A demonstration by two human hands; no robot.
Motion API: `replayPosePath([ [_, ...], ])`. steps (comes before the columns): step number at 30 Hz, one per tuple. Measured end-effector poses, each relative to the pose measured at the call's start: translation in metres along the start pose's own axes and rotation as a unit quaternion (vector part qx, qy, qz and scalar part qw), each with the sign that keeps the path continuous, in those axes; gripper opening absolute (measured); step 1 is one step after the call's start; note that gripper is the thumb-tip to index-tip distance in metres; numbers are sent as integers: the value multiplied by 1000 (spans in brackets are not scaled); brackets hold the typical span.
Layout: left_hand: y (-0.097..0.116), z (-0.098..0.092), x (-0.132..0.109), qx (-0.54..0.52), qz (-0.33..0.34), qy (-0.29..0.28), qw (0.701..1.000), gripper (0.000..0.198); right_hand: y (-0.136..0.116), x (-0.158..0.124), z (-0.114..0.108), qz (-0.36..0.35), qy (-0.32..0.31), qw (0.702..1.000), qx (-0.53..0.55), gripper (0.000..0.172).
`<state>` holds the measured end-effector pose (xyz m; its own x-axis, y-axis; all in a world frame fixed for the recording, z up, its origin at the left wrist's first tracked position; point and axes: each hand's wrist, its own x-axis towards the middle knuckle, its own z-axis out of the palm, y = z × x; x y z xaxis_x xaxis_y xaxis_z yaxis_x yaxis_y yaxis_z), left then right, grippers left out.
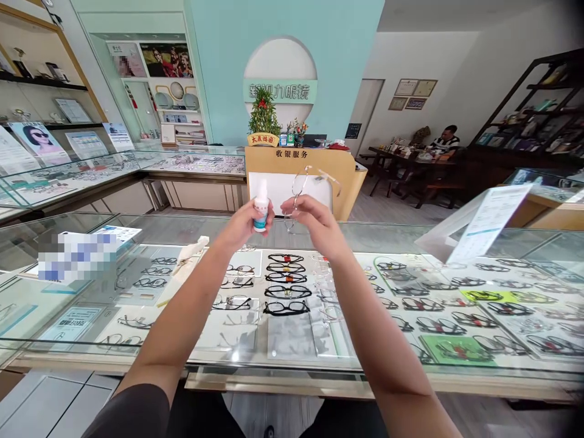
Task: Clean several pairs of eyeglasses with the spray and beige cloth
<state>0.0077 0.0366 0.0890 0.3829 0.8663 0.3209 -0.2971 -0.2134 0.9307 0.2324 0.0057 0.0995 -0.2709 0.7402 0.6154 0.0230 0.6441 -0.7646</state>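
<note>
My left hand (250, 220) is wrapped round a small white spray bottle (260, 210) with a blue band near its base, held upright above the glass counter. To its right, my right hand (314, 222) pinches a pair of clear-framed eyeglasses (296, 193). The glasses are turned on end, one lens above my fingers and the other partly hidden behind them. One temple arm sticks out to the upper right. Bottle and glasses are apart. Beneath both hands, a column of black-framed eyeglasses (287, 292) lies inside the display case.
The glass display counter (292, 359) spans the width before me, with many frames inside. A white sign stand (488, 222) stands on its right, a cloth (189, 255) and papers (116, 234) on its left. Beyond are a wooden cashier desk (349, 182) and a seated person (444, 140).
</note>
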Motion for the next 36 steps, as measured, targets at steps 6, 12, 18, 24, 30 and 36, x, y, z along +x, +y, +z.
replayPosePath([
  [6, -35, -4, -15, -14, -51, 21, 998, 44, 45, -37, 4, 91, 25, 992, 78, 22],
  [12, -61, -10, -26, -57, -75, 29, 995, 44, 71, -51, 11, 135, 51, 978, 149, 21],
  [18, -86, -12, -26, -50, -116, -23, 992, 89, 81, -59, 23, 176, 27, 973, 146, 24],
  [24, -91, -10, -26, -58, -153, -68, 984, 98, 73, -63, 29, 168, -8, 978, 126, 26],
  [30, -90, -9, -27, 42, -94, 9, 995, 96, 71, -65, 33, 177, -25, 974, 141, 27],
  [36, -97, -10, -29, 152, -26, 104, 982, 80, 73, -67, 41, 179, -48, 972, 143, 31],
])
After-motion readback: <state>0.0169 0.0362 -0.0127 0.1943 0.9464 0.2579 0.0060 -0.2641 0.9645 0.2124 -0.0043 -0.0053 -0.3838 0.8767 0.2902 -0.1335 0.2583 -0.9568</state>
